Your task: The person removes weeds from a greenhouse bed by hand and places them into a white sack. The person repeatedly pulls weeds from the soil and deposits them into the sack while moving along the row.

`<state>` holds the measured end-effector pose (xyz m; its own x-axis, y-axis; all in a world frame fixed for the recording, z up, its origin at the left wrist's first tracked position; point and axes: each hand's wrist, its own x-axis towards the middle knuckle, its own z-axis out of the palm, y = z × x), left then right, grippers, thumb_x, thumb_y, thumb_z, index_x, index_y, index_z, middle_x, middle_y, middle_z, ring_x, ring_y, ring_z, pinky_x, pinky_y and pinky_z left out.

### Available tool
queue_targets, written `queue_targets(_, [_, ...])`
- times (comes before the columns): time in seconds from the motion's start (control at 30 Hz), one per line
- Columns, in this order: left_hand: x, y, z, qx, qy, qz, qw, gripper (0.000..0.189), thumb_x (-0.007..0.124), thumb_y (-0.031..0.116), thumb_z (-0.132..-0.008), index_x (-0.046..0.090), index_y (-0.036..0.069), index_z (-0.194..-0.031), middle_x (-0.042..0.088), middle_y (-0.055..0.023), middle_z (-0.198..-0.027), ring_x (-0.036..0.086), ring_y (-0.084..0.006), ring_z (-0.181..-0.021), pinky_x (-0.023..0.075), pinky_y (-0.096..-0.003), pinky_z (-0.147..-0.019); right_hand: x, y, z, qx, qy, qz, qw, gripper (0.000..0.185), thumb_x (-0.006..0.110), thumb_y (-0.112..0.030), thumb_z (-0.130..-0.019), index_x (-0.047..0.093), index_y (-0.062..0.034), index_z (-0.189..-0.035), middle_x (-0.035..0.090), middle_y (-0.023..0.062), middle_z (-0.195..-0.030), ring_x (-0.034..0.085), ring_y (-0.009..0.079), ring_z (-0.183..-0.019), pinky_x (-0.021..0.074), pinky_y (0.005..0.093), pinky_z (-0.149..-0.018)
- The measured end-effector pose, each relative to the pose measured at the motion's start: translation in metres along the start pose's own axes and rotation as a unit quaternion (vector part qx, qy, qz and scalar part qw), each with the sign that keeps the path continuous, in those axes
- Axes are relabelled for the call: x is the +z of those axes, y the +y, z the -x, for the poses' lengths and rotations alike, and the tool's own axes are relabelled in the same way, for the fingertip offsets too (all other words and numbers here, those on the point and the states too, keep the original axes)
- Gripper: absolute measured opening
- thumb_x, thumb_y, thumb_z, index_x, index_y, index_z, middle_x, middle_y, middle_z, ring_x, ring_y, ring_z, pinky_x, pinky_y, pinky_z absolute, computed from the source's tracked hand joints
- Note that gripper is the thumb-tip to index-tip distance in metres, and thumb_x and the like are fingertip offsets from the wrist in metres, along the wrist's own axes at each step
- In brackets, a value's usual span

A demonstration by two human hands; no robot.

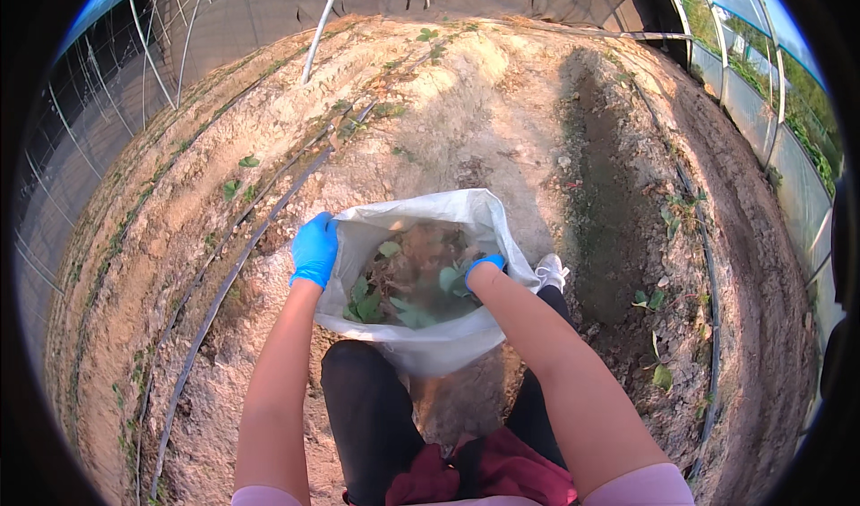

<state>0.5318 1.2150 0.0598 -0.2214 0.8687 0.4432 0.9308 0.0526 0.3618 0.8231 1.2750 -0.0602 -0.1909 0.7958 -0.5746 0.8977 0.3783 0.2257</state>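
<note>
A white woven sack [430, 205] stands wide-mouthed on the soil in front of my knees. Green leaves [366, 302] and brownish plant matter [423, 254] lie inside it. My left hand [314, 247], in a blue glove, grips the sack's rim on its left side. My right hand [485, 265], gloved in the same blue, reaches down into the right side of the sack beside some leaves. Its fingers are mostly hidden, so whether they hold anything does not show.
Black drip hoses [232, 279] run along the raised soil bed on the left, and another hose [705, 257] lies on the right. A shaded furrow [601, 204] passes right of my white shoe [551, 269]. Metal hoops [324, 26] rise from the ground ahead. Small plants [650, 299] dot the beds.
</note>
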Motion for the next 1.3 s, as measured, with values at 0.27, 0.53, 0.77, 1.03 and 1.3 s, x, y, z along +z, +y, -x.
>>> queue_targets(0.27, [0.005,-0.006,0.002,0.036,0.001,0.038,0.999,0.019,0.058,0.020,-0.093,0.068,0.004,-0.097,0.068,-0.0209,-0.085,0.065,-0.0359,-0.073,0.0484,-0.0423,-0.067,-0.053,-0.044,0.077,0.044,0.135,-0.028,0.990,0.053,0.053,-0.042,-0.091,0.057,-0.0179,-0.138,0.056,0.0083,-0.136,0.053,0.0317,-0.121,0.0395,0.0563,-0.091])
queue_targets(0.53, [-0.005,0.069,0.026,0.077,0.055,0.169,0.981,0.029,0.054,0.009,-0.096,0.060,0.000,-0.123,0.061,-0.0135,-0.119,0.058,-0.0256,-0.110,0.0437,-0.0380,-0.099,-0.061,0.012,0.182,-0.204,0.469,-0.079,0.856,0.021,0.065,-0.025,-0.080,0.070,-0.0166,-0.099,0.065,0.0011,-0.102,0.060,0.0237,-0.098,0.0451,0.0407,-0.078])
queue_targets(0.77, [-0.004,0.176,0.143,0.238,-0.068,0.211,0.946,0.038,0.056,-0.001,-0.090,0.056,0.002,-0.128,0.055,-0.0147,-0.129,0.051,-0.0318,-0.122,0.0392,-0.0414,-0.103,0.168,0.217,0.242,0.194,0.657,-0.304,0.663,0.017,0.066,-0.012,-0.080,0.069,-0.0080,-0.097,0.066,0.0098,-0.096,0.060,0.0327,-0.087,0.0486,0.0428,-0.079])
queue_targets(1.03, [0.047,0.171,0.183,0.246,-0.059,-0.095,0.963,0.067,0.074,0.018,-0.079,0.047,0.003,-0.138,0.047,-0.0171,-0.139,0.042,-0.0364,-0.130,0.0349,-0.0479,-0.106,0.342,0.361,0.248,0.566,0.400,-0.297,0.657,0.083,0.081,-0.040,-0.070,0.045,-0.0050,-0.137,0.049,0.0158,-0.138,0.047,0.0363,-0.126,0.0417,0.0462,-0.103])
queue_targets(1.3, [0.068,0.127,0.145,0.259,-0.143,0.008,0.955,0.024,0.064,0.003,-0.077,0.069,0.004,-0.100,0.066,-0.0158,-0.087,0.061,-0.0377,-0.080,0.0454,-0.0453,-0.075,0.360,0.420,0.207,0.608,0.312,-0.196,0.704,0.010,0.057,-0.015,-0.088,0.066,-0.0122,-0.091,0.066,0.0123,-0.094,0.067,0.0307,-0.088,0.0526,0.0450,-0.074])
